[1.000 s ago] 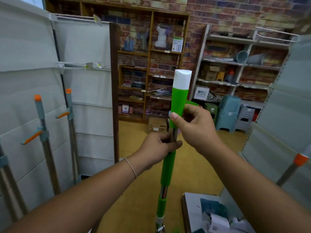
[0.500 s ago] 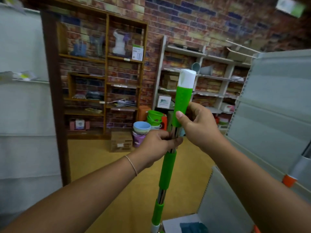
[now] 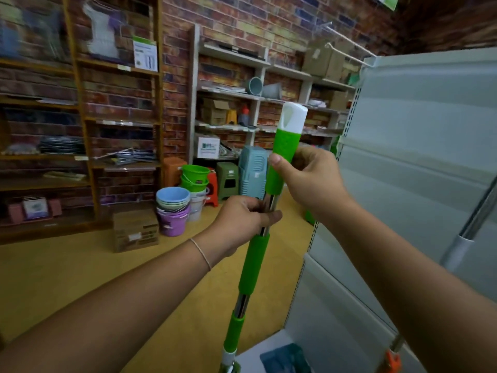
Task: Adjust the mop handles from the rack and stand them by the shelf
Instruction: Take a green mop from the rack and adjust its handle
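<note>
Mop handle (image 3: 253, 261), green with a white cap, stands nearly upright in the middle of the view, leaning slightly right toward its top. Its steel tube shows between the green sleeves. The right hand (image 3: 309, 181) grips the upper green sleeve just below the white cap, fingers curled round the far side and the thumb laid across the front. The left hand (image 3: 243, 219) holds the bare steel section just under that sleeve, fingers wrapped round it and the thumb pressed along the tube; a thin band sits on that wrist. The two hands are close together, one above the other, not touching.

Just right of the handle stands a grey shelf panel (image 3: 419, 168), and a second pole (image 3: 469, 232) with a steel tube and a white collar leans against it at the right edge. An orange clip (image 3: 392, 359) shows low beside that panel. Behind, against a brick wall, are a wooden shelf (image 3: 80, 109) and a white shelf (image 3: 231, 90) with boxes. On the yellow floor (image 3: 80, 270) sit stacked buckets (image 3: 173, 211), green pails (image 3: 195, 177), a cardboard box (image 3: 135, 230) and plastic stools (image 3: 228, 181).
</note>
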A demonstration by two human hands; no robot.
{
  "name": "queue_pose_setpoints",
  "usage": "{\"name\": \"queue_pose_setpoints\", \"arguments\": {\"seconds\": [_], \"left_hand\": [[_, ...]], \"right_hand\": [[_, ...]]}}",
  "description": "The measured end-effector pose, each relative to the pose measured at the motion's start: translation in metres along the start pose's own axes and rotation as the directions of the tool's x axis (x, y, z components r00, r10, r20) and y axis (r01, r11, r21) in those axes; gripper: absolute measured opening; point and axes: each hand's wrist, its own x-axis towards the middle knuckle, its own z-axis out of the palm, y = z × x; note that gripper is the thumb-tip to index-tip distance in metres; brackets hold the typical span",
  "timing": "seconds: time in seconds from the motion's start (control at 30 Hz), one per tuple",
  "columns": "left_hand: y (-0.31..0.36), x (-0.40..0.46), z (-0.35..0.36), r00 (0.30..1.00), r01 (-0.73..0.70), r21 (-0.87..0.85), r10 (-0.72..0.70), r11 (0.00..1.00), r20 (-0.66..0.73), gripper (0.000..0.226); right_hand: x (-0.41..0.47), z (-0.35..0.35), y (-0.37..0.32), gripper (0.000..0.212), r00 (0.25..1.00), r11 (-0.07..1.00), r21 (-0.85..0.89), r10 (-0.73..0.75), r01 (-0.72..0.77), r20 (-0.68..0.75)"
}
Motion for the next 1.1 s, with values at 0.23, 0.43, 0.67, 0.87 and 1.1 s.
{"name": "queue_pose_setpoints", "arguments": {"seconds": [0.23,0.43,0.67,0.87,1.1], "left_hand": [[-0.007,0.090,-0.004,0.997,-0.036,-0.063,0.040,0.997,0.068,0.014],[-0.006,0.165,0.005,0.996,-0.019,-0.163,0.033,0.986,0.082,0.008],[-0.016,0.240,0.018,0.995,-0.055,-0.219,0.073,0.974,0.074,0.002],[-0.012,0.312,0.017,0.970,-0.135,-0.232,0.177,0.963,0.168,0.005],[0.037,0.394,0.016,0.899,-0.216,-0.274,0.300,0.937,0.318,0.015]], "right_hand": [[0.074,0.019,0.046,0.014,1.000,1.000,0.018,0.007,-0.006,-0.017],[0.140,0.021,0.074,0.019,1.000,1.000,-0.017,-0.011,0.011,0.000],[0.201,0.023,0.100,0.019,1.000,0.998,-0.057,-0.017,0.016,-0.017],[0.254,0.025,0.103,0.015,0.990,0.988,-0.152,-0.034,0.012,-0.137],[0.329,0.019,0.082,0.023,0.925,0.962,-0.273,-0.088,-0.018,-0.369]]}}
